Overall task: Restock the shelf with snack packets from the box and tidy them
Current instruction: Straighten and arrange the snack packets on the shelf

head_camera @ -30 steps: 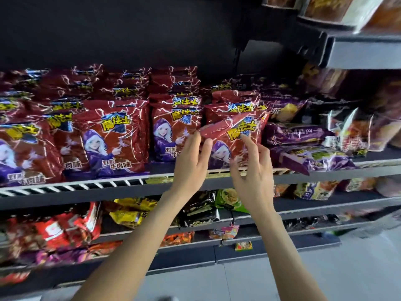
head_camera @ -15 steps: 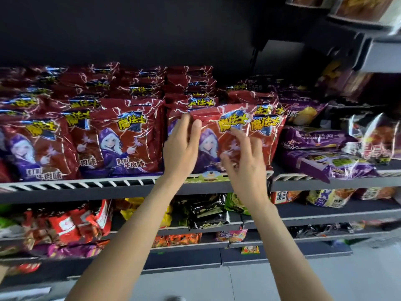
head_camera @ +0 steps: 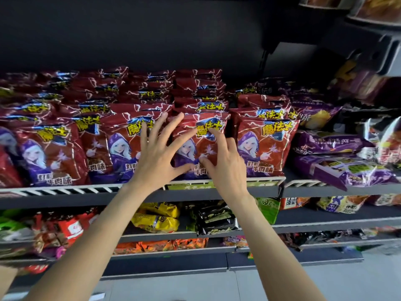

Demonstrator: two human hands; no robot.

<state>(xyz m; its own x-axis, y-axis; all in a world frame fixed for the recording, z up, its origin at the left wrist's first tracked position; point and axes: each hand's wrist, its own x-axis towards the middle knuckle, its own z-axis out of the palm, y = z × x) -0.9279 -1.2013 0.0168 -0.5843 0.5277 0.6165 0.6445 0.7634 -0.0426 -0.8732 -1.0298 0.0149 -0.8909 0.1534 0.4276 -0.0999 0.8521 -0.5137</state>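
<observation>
Reaching up to the dark metal shelf with the white wire front rail (head_camera: 65, 190), both bare hands are on one shiny red snack packet with a purple-hooded cartoon girl and yellow letters (head_camera: 205, 135). This packet stands upright at the front of the shelf, in the middle of a long row of the same red packets.

The left hand (head_camera: 157, 155) has its fingers spread wide and straight. They lie flat against the left side of the packet, and the thumb points right along its bottom part. It is not curled round anything.

The right hand (head_camera: 225, 161) is beside it, on the right part of the same packet. Its pointing finger stretches up to the yellow letters, and its thumb touches the lower front near the left thumb. Its fingers are fairly straight too, pressing and not grabbing.

More red packets (head_camera: 54, 153) stand to the left, and another red packet (head_camera: 264, 144) stands just to the right. Many more are lined up behind them.

Further right lie shiny purple snack packets (head_camera: 347, 170), some tipped over on their sides.

On the lower shelves sit crinkly yellow packets (head_camera: 156, 222), a black packet (head_camera: 217, 220) and orange packets (head_camera: 160, 245).
</observation>
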